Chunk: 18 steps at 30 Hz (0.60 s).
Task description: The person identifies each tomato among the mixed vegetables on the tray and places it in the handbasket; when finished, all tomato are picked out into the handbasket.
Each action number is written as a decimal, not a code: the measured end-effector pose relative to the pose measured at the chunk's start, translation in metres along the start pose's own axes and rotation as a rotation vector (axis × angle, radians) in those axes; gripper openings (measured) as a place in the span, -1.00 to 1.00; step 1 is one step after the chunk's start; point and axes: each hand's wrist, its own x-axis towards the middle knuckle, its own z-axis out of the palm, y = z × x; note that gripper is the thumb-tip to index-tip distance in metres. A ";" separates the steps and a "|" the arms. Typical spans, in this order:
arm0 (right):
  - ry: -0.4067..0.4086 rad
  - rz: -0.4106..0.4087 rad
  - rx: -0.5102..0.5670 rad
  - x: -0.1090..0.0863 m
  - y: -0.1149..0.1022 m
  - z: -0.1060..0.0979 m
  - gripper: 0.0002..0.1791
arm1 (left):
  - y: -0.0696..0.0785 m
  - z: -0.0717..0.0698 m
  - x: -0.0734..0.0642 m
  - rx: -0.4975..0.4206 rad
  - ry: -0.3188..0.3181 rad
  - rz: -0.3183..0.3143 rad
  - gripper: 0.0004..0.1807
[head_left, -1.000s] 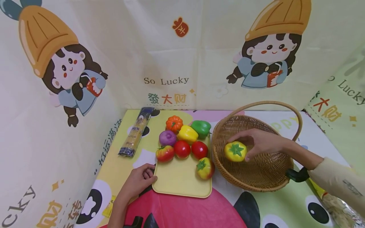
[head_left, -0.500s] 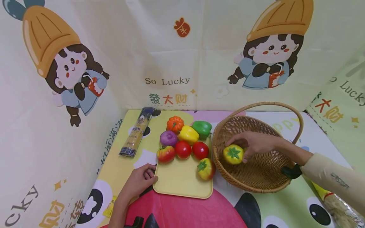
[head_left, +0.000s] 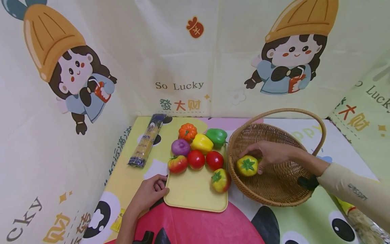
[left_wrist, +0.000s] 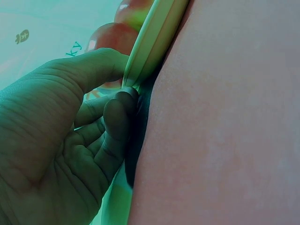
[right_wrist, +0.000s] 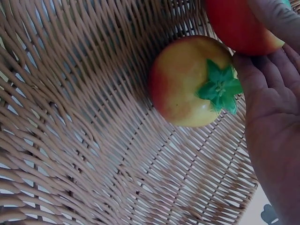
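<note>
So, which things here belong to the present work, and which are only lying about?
Part of the work:
fruit in the right grip
wicker basket
second fruit inside it
tray, held by the left grip
produce at the tray, probably

Lying about, apparently:
long blue-ended packet
small yellow wrapper
half-hidden packet at right

Toward the right edge of the tabletop (head_left: 338, 147), a long cream sleeve (head_left: 344, 184) covers the right forearm, ending short of the bare right hand (head_left: 269, 154). Small dark lettering (head_left: 358, 192), too small to read, marks it. A rounded black piece (head_left: 308, 183) sits at that wrist. The left hand (head_left: 150, 190) and visible left forearm (head_left: 129, 218) are bare.
</note>
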 end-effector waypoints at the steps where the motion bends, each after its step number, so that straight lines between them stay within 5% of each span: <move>1: -0.002 0.000 -0.003 0.001 0.000 0.000 -0.24 | 0.000 0.000 0.000 0.001 0.000 0.000 -0.67; 18: -0.047 0.030 -0.146 0.007 0.003 0.002 -0.24 | 0.002 -0.001 0.002 -0.013 -0.017 -0.015 -0.66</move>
